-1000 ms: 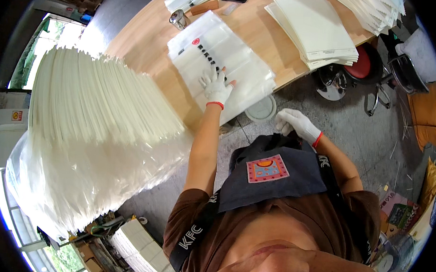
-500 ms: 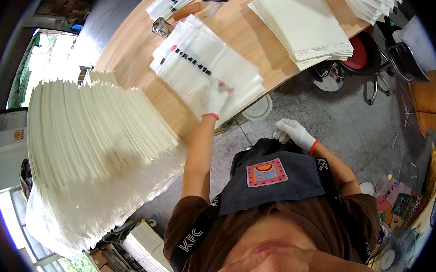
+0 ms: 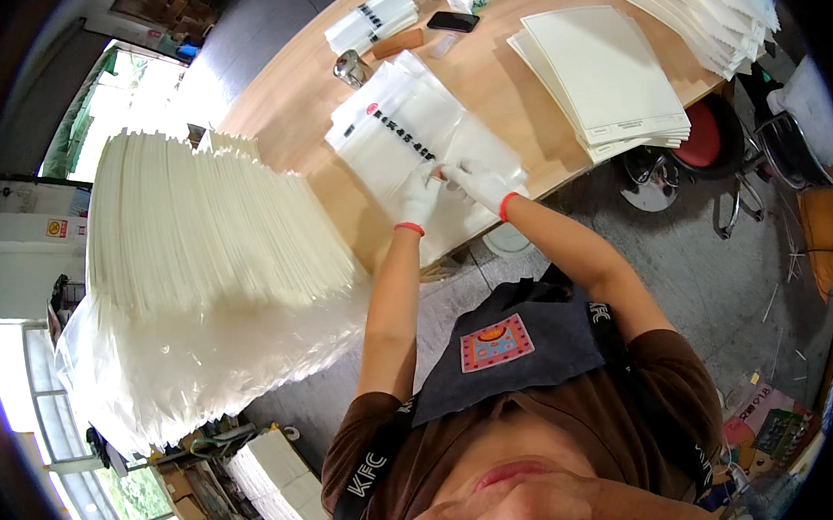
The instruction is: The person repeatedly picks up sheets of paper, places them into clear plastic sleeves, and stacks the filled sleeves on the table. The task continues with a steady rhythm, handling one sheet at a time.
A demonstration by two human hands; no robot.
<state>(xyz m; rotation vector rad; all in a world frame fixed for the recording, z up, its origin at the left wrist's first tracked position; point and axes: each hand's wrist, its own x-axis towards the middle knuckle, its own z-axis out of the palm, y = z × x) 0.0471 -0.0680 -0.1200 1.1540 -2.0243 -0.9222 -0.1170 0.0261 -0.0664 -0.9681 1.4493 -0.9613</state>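
A stack of clear plastic bags [image 3: 370, 163] with dark printing and a small red mark lies near the edge of the wooden table. Over the bags' near part, my left hand [image 3: 420, 194], in a white glove with a red cuff, has its fingers drawn together. My right hand [image 3: 479, 184], gloved the same way, comes in from the right, and its curled fingers meet the left fingertips. Both hands look closed in a pinch. Whatever is between the fingertips is too small to make out.
Left of me rises a tall stack of cream sheets [image 3: 191, 239] with clear plastic around its lower part. White boards [image 3: 605, 72] lie on the table's right. A metal cup [image 3: 351, 68], black phone [image 3: 452, 22] and more bags [image 3: 371, 22] sit farther back. A red-seated stool [image 3: 698, 135] stands right.
My right hand has risen from beside my apron to the bags and met my left hand. The left hand stays over the bags. The whole view has shifted slightly.
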